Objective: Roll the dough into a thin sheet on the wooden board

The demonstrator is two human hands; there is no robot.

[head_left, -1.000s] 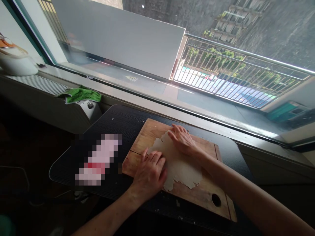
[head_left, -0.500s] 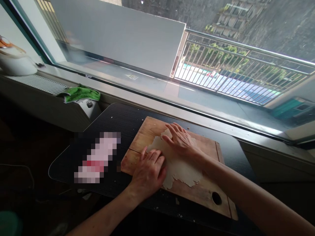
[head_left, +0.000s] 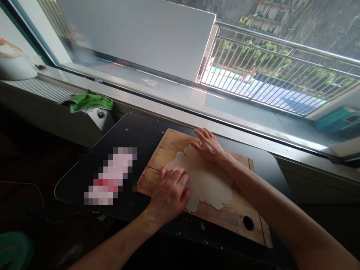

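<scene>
A thin, pale sheet of dough (head_left: 209,182) with ragged edges lies flat on a wooden cutting board (head_left: 239,221). My left hand (head_left: 172,191) rests at the near left of the sheet, fingers bent a little and apart, lying over the board and the dough's edge. Toward the far edge of the dough, my right hand (head_left: 207,145) lies with its fingers stretched out and its palm down. Neither hand grasps anything. The left fingertips and part of the dough under both hands are hidden.
The board sits on a black table (head_left: 112,131) with small crumbs. A blurred-out pink and white item (head_left: 112,172) lies at left. Beyond are a green cloth (head_left: 91,101) on a radiator (head_left: 42,90), a white container (head_left: 17,65) and a window ledge (head_left: 168,108).
My right hand has slid away from me toward the board's far edge, uncovering more dough. My left hand stays in nearly the same place. The whole view has shifted slightly.
</scene>
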